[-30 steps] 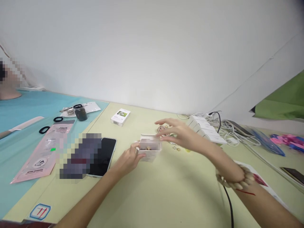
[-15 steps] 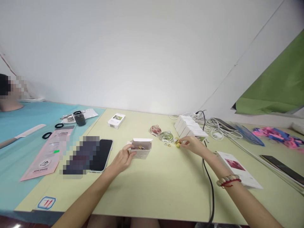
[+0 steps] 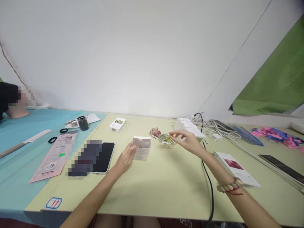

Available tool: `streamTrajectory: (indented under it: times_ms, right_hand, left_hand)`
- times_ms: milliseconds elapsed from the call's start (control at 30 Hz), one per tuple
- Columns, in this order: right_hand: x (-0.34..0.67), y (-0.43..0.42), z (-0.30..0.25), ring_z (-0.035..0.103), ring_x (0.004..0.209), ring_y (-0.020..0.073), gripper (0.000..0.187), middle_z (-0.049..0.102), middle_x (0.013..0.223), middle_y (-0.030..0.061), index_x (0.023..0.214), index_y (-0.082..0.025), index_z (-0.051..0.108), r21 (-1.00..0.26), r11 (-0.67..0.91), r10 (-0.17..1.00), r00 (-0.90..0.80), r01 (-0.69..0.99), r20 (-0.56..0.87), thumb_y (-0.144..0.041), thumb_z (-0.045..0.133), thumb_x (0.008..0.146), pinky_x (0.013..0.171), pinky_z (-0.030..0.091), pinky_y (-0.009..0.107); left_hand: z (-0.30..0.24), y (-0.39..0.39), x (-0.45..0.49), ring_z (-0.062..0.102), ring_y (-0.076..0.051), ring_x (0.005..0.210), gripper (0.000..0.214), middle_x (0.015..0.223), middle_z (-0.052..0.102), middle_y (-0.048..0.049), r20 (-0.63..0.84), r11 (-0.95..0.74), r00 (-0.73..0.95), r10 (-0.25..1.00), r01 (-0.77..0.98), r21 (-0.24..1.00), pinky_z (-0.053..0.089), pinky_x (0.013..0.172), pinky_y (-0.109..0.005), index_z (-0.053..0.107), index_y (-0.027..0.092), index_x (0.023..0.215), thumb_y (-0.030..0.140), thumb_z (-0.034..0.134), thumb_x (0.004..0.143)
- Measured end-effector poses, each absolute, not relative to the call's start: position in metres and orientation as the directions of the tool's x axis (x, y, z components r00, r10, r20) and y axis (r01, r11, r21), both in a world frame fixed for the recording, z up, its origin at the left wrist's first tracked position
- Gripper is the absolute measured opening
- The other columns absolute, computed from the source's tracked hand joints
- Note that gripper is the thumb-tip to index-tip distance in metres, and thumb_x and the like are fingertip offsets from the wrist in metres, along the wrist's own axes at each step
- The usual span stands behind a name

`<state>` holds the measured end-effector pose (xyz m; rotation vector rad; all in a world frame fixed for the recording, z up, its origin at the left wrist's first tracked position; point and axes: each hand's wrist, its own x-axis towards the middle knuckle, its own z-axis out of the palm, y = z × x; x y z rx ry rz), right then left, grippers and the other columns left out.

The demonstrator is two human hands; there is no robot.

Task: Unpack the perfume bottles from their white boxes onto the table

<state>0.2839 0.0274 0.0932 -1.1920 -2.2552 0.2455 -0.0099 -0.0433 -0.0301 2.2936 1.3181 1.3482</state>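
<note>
My left hand (image 3: 125, 158) grips the side of a small open white box (image 3: 141, 148) standing on the pale green table (image 3: 156, 186); something gold shows inside it. My right hand (image 3: 187, 141) hovers just right of the box, its thumb and forefinger pinched on a tiny yellow bead (image 3: 170, 135). Below the pinch lie a clear greenish round piece (image 3: 165, 138) and a pinkish round piece (image 3: 155, 132), with a few small beads beside them.
A black phone (image 3: 104, 157) lies left of the box beside a pink packet (image 3: 55, 157). A small white carton (image 3: 117, 124), stacked white boxes (image 3: 188, 126), tangled cables (image 3: 213, 129), a booklet (image 3: 236, 168) and another person at far left surround the spot.
My right hand has lifted from the table by the loose beads and moved left toward the box, pinching a bead. The left hand has tipped the box more upright.
</note>
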Motion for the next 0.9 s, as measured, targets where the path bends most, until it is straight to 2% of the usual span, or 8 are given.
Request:
streamTrajectory:
  times_ms: [67, 133, 200, 300, 400, 567, 800, 900]
  right_hand:
    - [0.250, 0.008, 0.113, 0.060, 0.085, 0.0169, 0.029, 0.067, 0.100, 0.0050, 0.100, -0.023, 0.065, -0.486, 0.689, 0.725, -0.524, 0.538, 0.447, -0.041, 0.053, 0.081, 0.068, 0.046, 0.029]
    - [0.218, -0.005, 0.122, 0.059, 0.088, 0.0161, 0.028, 0.067, 0.101, 0.0052, 0.102, -0.023, 0.065, -0.503, 0.772, 0.622, -0.626, 0.388, 0.471, -0.039, 0.054, 0.082, 0.071, 0.045, 0.029]
    - [0.193, -0.008, 0.120, 0.057, 0.087, 0.0158, 0.026, 0.068, 0.097, 0.0049, 0.101, -0.023, 0.066, -0.440, 0.847, 0.507, -0.700, 0.297, 0.504, -0.037, 0.055, 0.082, 0.076, 0.043, 0.031]
    - [0.174, 0.001, 0.110, 0.055, 0.084, 0.0161, 0.023, 0.069, 0.095, 0.0041, 0.100, -0.026, 0.066, -0.281, 0.910, 0.406, -0.794, 0.305, 0.453, -0.035, 0.054, 0.084, 0.079, 0.038, 0.034]
    - [0.169, 0.012, 0.106, 0.052, 0.083, 0.0167, 0.023, 0.068, 0.097, 0.0040, 0.100, -0.026, 0.067, -0.183, 0.921, 0.390, -0.833, 0.345, 0.393, -0.036, 0.053, 0.084, 0.076, 0.036, 0.034]
    - [0.170, 0.011, 0.114, 0.052, 0.083, 0.0163, 0.023, 0.067, 0.096, 0.0048, 0.100, -0.025, 0.066, -0.126, 0.928, 0.372, -0.857, 0.351, 0.355, -0.034, 0.052, 0.085, 0.075, 0.038, 0.033]
    - [0.171, 0.004, 0.116, 0.059, 0.085, 0.0140, 0.024, 0.064, 0.099, 0.0061, 0.103, -0.022, 0.064, -0.218, 0.909, 0.401, -0.890, 0.356, 0.219, -0.026, 0.046, 0.088, 0.070, 0.044, 0.027]
    - [0.169, 0.006, 0.111, 0.060, 0.085, 0.0143, 0.023, 0.064, 0.101, 0.0063, 0.103, -0.022, 0.064, -0.264, 0.902, 0.399, -0.894, 0.342, 0.204, -0.023, 0.046, 0.087, 0.072, 0.045, 0.027]
  left_hand:
    - [-0.030, -0.043, -0.010, 0.051, -0.014, 0.102, 0.027, 0.119, 0.046, -0.0106, 0.618, -0.595, 0.199, 0.761, 0.593, 0.542, 0.044, 0.083, -0.027, 0.040, 0.020, 0.116, 0.018, 0.027, 0.092]
    - [-0.029, -0.043, -0.010, 0.050, -0.014, 0.105, 0.026, 0.122, 0.045, -0.0111, 0.618, -0.599, 0.199, 0.760, 0.584, 0.548, 0.043, 0.085, -0.028, 0.041, 0.020, 0.114, 0.018, 0.027, 0.092]
    - [-0.029, -0.044, -0.010, 0.050, -0.014, 0.106, 0.025, 0.124, 0.044, -0.0112, 0.619, -0.601, 0.199, 0.760, 0.579, 0.551, 0.043, 0.085, -0.027, 0.042, 0.019, 0.112, 0.018, 0.028, 0.092]
    - [-0.027, -0.046, -0.010, 0.052, -0.015, 0.105, 0.025, 0.123, 0.046, -0.0109, 0.618, -0.590, 0.182, 0.765, 0.584, 0.558, 0.044, 0.084, -0.027, 0.042, 0.019, 0.112, 0.018, 0.028, 0.092]
    - [-0.025, -0.046, -0.010, 0.054, -0.015, 0.100, 0.024, 0.120, 0.049, -0.0110, 0.613, -0.576, 0.166, 0.772, 0.591, 0.565, 0.045, 0.081, -0.027, 0.043, 0.018, 0.110, 0.019, 0.029, 0.091]
    - [-0.022, -0.046, -0.012, 0.054, -0.015, 0.097, 0.023, 0.123, 0.047, -0.0106, 0.595, -0.572, 0.182, 0.783, 0.588, 0.572, 0.045, 0.079, -0.027, 0.044, 0.019, 0.109, 0.021, 0.029, 0.092]
    - [-0.018, -0.047, -0.014, 0.054, -0.015, 0.098, 0.026, 0.126, 0.047, -0.0092, 0.584, -0.576, 0.196, 0.787, 0.573, 0.583, 0.045, 0.082, -0.028, 0.044, 0.020, 0.113, 0.020, 0.030, 0.091]
    - [-0.017, -0.047, -0.014, 0.055, -0.015, 0.097, 0.026, 0.124, 0.048, -0.0092, 0.576, -0.568, 0.193, 0.795, 0.569, 0.595, 0.045, 0.081, -0.028, 0.045, 0.019, 0.113, 0.021, 0.030, 0.092]
